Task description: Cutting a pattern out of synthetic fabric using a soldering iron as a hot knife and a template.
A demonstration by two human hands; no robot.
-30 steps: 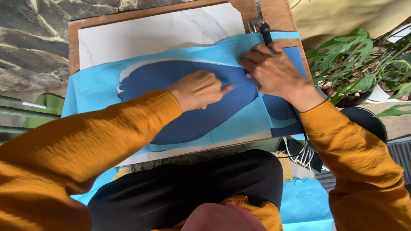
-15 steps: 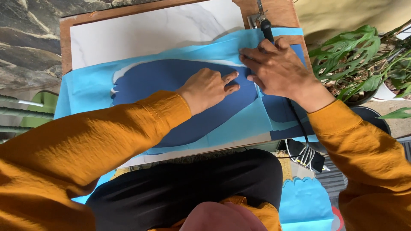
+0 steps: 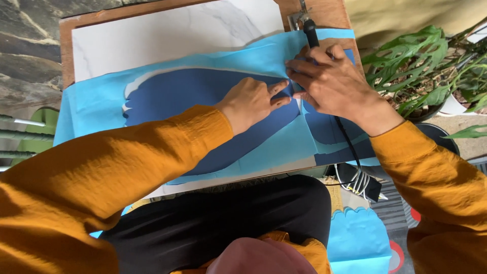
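- The left hand [image 3: 252, 103] lies palm down on the dark blue paper shape [image 3: 203, 116], with its fingers [image 3: 278, 87] stretched out flat and close together, pressing the paper rather than gripping it.
- The right hand [image 3: 329, 83] sits just beside the left fingertips, nearly touching them; its fingers are curled and pressed together around a black pen-like tool [image 3: 310, 34] whose tip I cannot see.
- A black cord [image 3: 347, 144] runs from under the right wrist toward the near edge of the board.
- The dark blue shape rests on a light blue paper sheet [image 3: 91, 109], which spreads out to the left of both hands and below them.
- Beyond the fingers lies a white sheet [image 3: 172, 35], all on a wooden drawing board [image 3: 65, 45] carried on the person's lap.
- A metal clip [image 3: 297, 19] sits at the board's far edge, just above the tool.
- Right of the right hand stands a leafy potted plant [image 3: 406, 66].
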